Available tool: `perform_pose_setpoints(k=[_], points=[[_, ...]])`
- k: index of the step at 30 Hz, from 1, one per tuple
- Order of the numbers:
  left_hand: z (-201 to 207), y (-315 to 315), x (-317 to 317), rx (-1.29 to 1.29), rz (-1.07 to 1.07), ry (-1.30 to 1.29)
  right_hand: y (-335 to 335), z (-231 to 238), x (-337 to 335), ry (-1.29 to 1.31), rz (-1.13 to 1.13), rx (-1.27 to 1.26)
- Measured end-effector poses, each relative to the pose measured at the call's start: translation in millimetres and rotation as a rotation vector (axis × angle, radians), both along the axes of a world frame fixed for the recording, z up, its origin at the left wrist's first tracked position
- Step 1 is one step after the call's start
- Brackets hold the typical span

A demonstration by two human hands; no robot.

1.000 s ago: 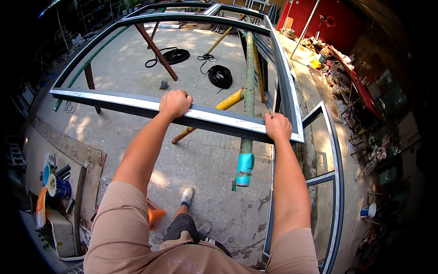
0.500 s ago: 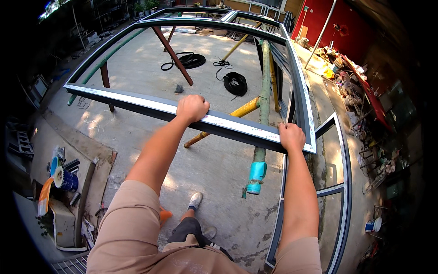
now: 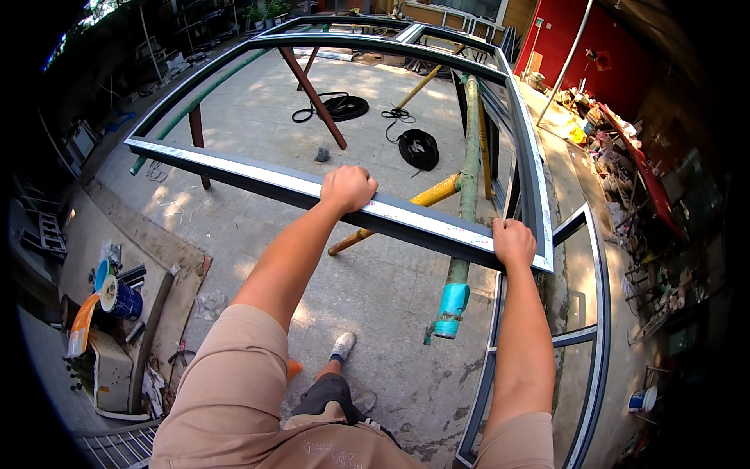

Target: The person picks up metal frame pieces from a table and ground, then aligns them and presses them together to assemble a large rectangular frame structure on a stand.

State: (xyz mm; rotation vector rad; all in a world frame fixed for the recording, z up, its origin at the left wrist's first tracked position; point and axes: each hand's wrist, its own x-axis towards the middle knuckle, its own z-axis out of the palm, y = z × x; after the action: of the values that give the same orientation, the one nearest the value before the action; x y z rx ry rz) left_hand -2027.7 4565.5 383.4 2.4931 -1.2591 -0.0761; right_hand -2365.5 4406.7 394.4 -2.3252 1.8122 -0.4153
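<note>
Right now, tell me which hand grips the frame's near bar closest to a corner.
The right hand, close to the right-corner end of the near bar; the left hand grips nearer its middle.

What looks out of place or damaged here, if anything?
No clear damage visible on the gripped frame; its curve is likely lens bend. Untidy, though: the nearer black coil lies partly unwound on the floor, and clutter is heaped along the right.
</note>
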Motion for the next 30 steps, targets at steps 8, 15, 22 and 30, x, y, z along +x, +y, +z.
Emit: perform_pose_setpoints(k=[8,15,22,30], points=[[5.0,0.9,-2.7,0.022,-0.018,0.002,-1.5,-2.2,-2.4,-0.005,0.011,-0.027],[3.7,3.0,-1.1,0.007,-0.018,0.0,1.0,-0.6,-0.3,-0.017,0.017,-0.032],[2.8,1.6,-0.7,0.006,-0.018,0.008,-1.3,-3.5,-0.1,-0.022,0.023,-0.044],[2.7,-0.3,-4.7,-0.017,-0.039,0.019,-3.4,-1.8,-6.1,0.024,0.066,-0.052]])
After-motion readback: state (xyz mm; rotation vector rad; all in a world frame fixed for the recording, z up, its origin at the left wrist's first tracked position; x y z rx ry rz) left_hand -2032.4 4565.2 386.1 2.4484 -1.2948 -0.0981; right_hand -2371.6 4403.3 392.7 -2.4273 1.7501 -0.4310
